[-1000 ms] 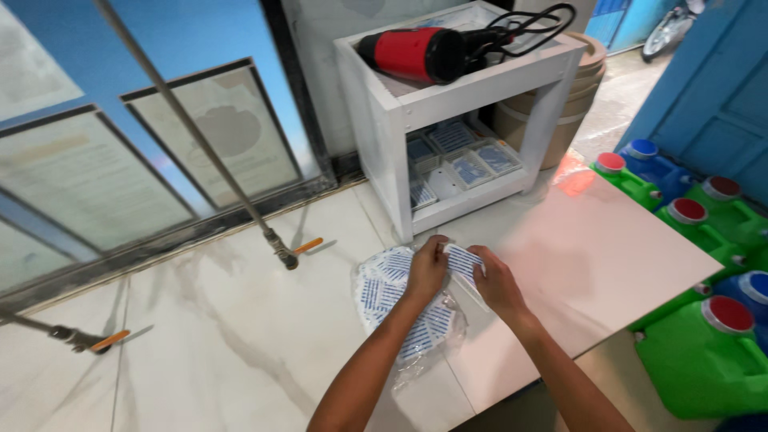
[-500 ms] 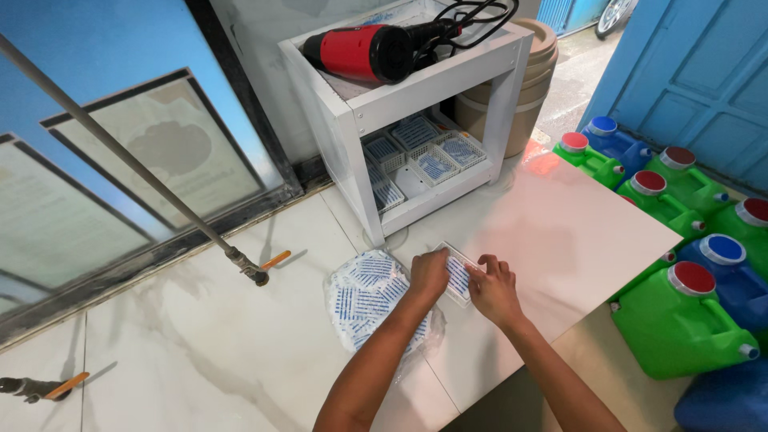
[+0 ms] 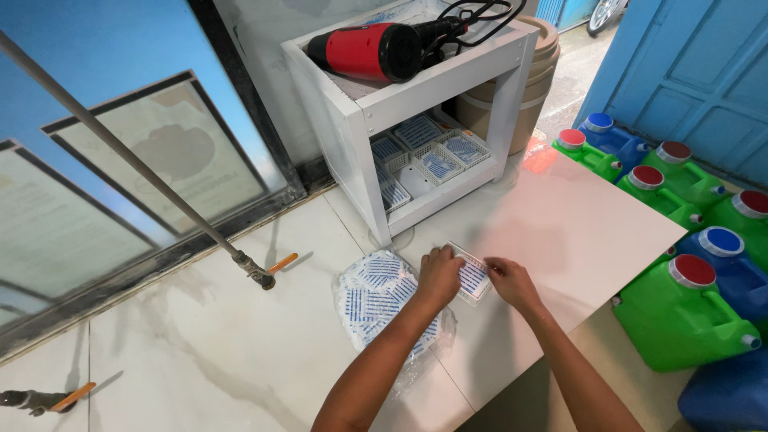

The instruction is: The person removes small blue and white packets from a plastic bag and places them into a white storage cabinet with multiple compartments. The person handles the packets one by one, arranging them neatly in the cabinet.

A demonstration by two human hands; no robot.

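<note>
Two hands, left and right, now pinch a small packet between them on the white counter, the packet bag lying just left, no longer gripped.

Small white packet with blue print, flat on the pale tabletop

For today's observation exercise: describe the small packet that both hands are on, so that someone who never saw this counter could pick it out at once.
Start at the white shelf unit with the red dryer on top. On the pale counter in front of it, the left hand and right hand meet on a small flat packet, white with blue print. Unlike the heaped bag of similar packets to its left, it lies alone.
</note>
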